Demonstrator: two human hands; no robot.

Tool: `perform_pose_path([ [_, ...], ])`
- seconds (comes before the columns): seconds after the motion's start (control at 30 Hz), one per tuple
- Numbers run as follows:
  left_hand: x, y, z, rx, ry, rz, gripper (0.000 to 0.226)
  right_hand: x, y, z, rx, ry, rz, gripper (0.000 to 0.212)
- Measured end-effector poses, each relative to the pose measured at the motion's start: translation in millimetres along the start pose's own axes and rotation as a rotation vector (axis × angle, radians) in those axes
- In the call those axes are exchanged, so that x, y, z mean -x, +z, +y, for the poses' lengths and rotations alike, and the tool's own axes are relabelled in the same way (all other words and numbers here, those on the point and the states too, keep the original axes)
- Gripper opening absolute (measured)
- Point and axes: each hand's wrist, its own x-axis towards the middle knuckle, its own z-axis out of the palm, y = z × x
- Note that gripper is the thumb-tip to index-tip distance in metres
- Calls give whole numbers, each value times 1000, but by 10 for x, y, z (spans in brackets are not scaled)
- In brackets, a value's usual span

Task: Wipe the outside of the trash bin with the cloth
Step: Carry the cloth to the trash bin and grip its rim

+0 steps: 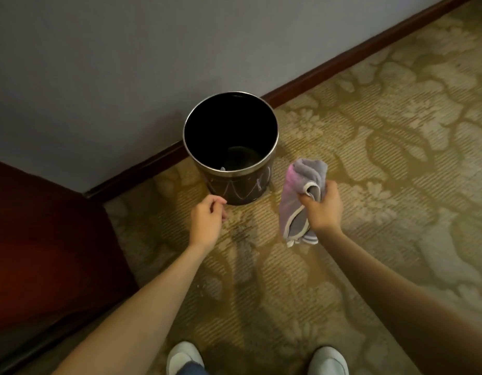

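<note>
A round dark trash bin [237, 188] with a metal rim and pale scribbled lines on its side stands upright on the carpet against the wall. Its inside looks dark and almost empty. My right hand [322, 208] grips a bunched grey cloth [296, 201] with white edging, held to the right of the bin and apart from it. My left hand [207, 221] hovers just in front of the bin's lower left side, fingers loosely curled, holding nothing and not touching the bin.
A grey wall [126, 63] with a dark baseboard [329, 69] runs behind the bin. Dark red furniture [45, 253] fills the left side. Patterned beige carpet [383, 158] spreads to the right. My white shoes [184, 358] show at the bottom.
</note>
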Motion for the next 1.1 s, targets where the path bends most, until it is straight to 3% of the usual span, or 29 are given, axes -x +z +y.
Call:
perform_pose_path([
  [0.23,-278,439,-461,-36,199,-26,22,-335,423,612,-26,-107,38,31],
  [0.37,-256,439,-283,-151,489,-34,19,-476,339,614,-35,-128,61,36],
  [0.47,-206,354,47,-385,769,-78,18,-456,172,455,-9,-105,94,40],
  [0.6,-200,244,387,-528,1039,65,16,-341,76,319,-39,-84,97,40],
  [0.77,-394,80,349,-625,974,248,22,-262,75,374,-45,-115,58,38],
  [1.1,-586,45,364,-727,860,-17,32,-174,94,296,-25,-197,47,37],
])
